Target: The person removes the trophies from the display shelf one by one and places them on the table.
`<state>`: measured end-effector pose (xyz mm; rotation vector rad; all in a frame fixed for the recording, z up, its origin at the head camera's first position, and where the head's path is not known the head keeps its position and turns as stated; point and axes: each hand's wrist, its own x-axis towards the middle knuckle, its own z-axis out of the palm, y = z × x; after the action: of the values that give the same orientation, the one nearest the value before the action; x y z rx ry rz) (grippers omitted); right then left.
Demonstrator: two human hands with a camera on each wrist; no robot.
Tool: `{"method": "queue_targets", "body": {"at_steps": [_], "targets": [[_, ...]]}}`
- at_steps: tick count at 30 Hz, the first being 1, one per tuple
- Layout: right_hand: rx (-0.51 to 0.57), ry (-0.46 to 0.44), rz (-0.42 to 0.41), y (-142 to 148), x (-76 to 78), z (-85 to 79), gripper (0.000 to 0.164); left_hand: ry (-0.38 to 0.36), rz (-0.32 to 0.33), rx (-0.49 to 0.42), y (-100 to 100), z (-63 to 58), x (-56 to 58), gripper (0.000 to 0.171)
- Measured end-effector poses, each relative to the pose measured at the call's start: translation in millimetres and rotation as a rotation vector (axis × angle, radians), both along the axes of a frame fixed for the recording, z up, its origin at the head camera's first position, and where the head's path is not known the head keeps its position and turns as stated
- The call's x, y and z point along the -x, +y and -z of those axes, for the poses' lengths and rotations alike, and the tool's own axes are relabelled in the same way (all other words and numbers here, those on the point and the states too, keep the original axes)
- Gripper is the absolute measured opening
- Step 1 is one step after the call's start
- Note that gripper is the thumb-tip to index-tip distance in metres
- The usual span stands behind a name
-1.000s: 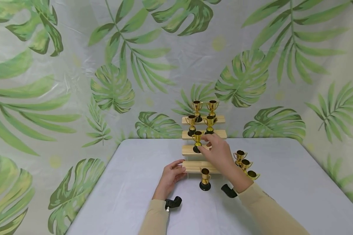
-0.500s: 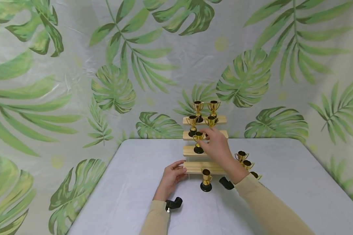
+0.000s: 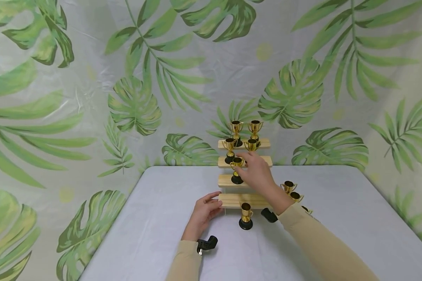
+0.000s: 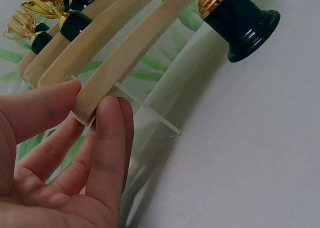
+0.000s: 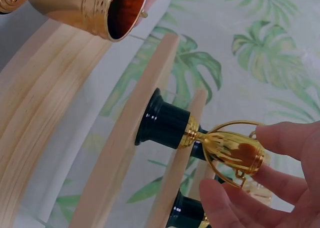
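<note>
On the second shelf (image 3: 225,180) from the bottom of a stepped wooden rack, a small gold trophy cup (image 3: 237,176) with a black base stands upright near the left end. My right hand (image 3: 258,171) has thumb and fingers around its bowl, at the handles, as the right wrist view shows. The base of that trophy cup (image 5: 167,125) sits flat against the shelf. My left hand (image 3: 202,214) pinches the left end of the lowest wooden shelf (image 4: 125,57) between thumb and fingers. In front of the rack stands another trophy cup (image 3: 245,218) on the table.
The two upper shelves each bear a pair of trophy cups, such as this back one (image 3: 255,130). Several more trophy cups (image 3: 288,187) stand right of the rack, partly behind my right sleeve (image 3: 316,238). A leaf-patterned curtain (image 3: 133,105) hangs behind the white table (image 3: 154,218).
My right hand has shifted slightly up around the trophy cup's bowl. That trophy cup keeps its place on the shelf, and my left hand stays at the lowest shelf's end.
</note>
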<state>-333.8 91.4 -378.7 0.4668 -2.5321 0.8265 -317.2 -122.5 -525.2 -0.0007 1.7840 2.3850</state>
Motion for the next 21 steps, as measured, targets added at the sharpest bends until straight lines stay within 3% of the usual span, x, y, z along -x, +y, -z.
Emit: {"method": "queue_targets", "body": {"at_steps": [21], "targets": [[0.023,-0.008,-0.077,-5.3,10.5,2.7,0.04,-0.001,-0.001,-0.017,0.3,-0.6,-1.6,0.049]]}}
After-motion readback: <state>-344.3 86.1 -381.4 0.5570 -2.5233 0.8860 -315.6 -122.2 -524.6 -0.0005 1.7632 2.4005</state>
